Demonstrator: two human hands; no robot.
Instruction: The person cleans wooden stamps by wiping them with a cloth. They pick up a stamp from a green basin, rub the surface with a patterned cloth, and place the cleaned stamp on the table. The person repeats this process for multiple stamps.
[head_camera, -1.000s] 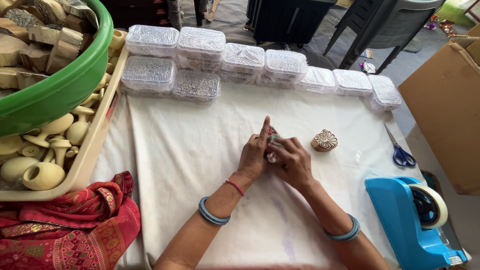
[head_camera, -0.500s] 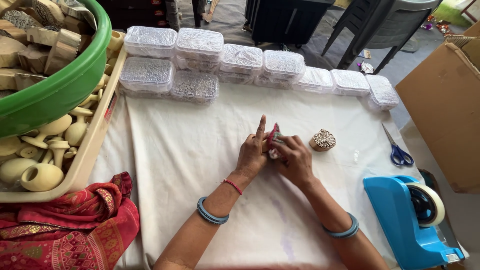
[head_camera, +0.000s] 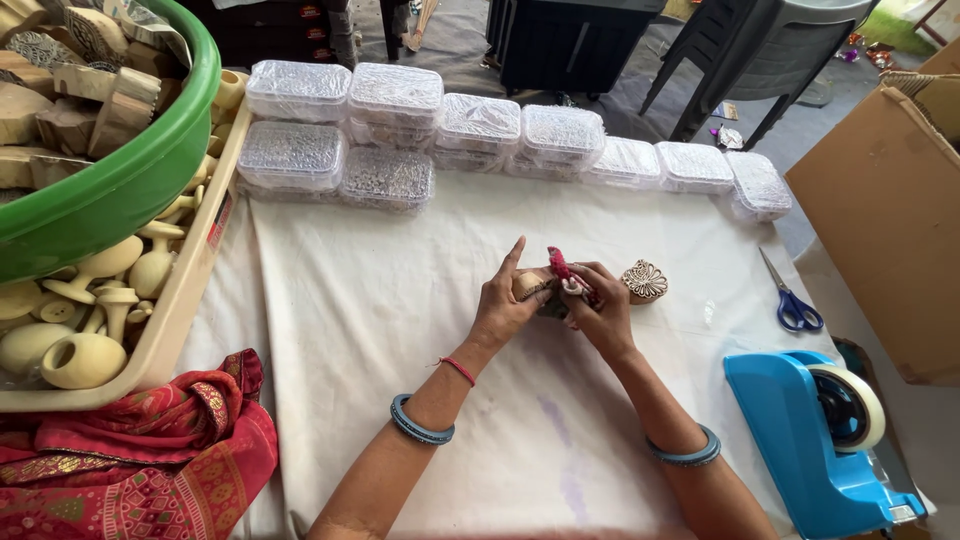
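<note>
In the head view, the left hand (head_camera: 508, 300) and right hand (head_camera: 598, 312) are together grasping a small carved wooden block (head_camera: 537, 290) with a red tassel (head_camera: 562, 267), held just above the white-clothed counter (head_camera: 350, 330). It is looking light, rigid and best pinched by its sides. One similar carved stamp (head_camera: 645, 281) is lying beside them; one scissors (head_camera: 792, 298), one blue tape dispenser (head_camera: 815, 440).

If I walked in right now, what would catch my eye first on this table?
Probably the two hands at the middle of the white cloth: the left hand and right hand together hold a small wooden piece with a red strip. Next, the big green tub of carved wooden blocks at far left, and the bright blue tape dispenser at lower right.
</note>
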